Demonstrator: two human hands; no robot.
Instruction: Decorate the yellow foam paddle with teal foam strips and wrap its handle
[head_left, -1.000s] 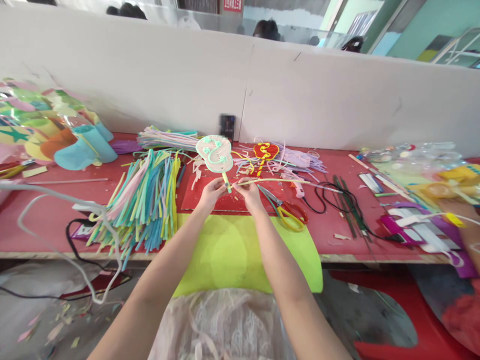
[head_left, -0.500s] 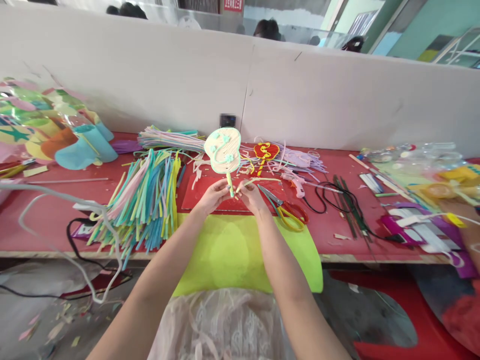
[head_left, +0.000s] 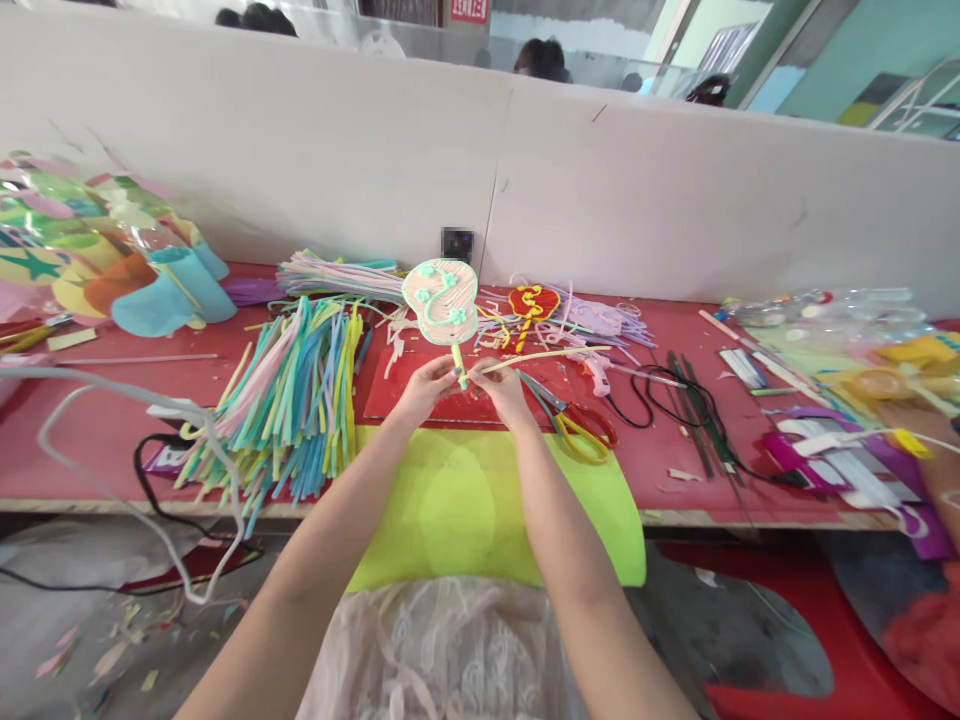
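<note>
My left hand point(head_left: 427, 390) pinches the lower end of the handle of a pipe-cleaner wand point(head_left: 441, 318). Its rounded, heart-like head is pale pink, edged and decorated in mint green, and stands upright above my fingers; the handle is wrapped in yellow and green. Close beside it, my right hand point(head_left: 501, 390) is closed on a pale yellow pipe cleaner point(head_left: 559, 356), whose free end points right. Where its near end meets the handle is hard to make out. Beyond my right hand lies a red and yellow heart-shaped wand point(head_left: 533, 305).
Left stands a thick bundle of coloured pipe cleaners point(head_left: 289, 400). Scissors point(head_left: 574, 420) and a pink glue gun point(head_left: 596, 372) with a black cord lie right. A red board point(head_left: 390, 395) is under my hands, a yellow-green sheet point(head_left: 450, 500) nearer me. A white partition point(head_left: 300, 150) rises behind.
The wand's head has shifted slightly left and turned more squarely to view. The yellow pipe cleaner now reaches farther right, straighter than before. Both hands keep their hold.
</note>
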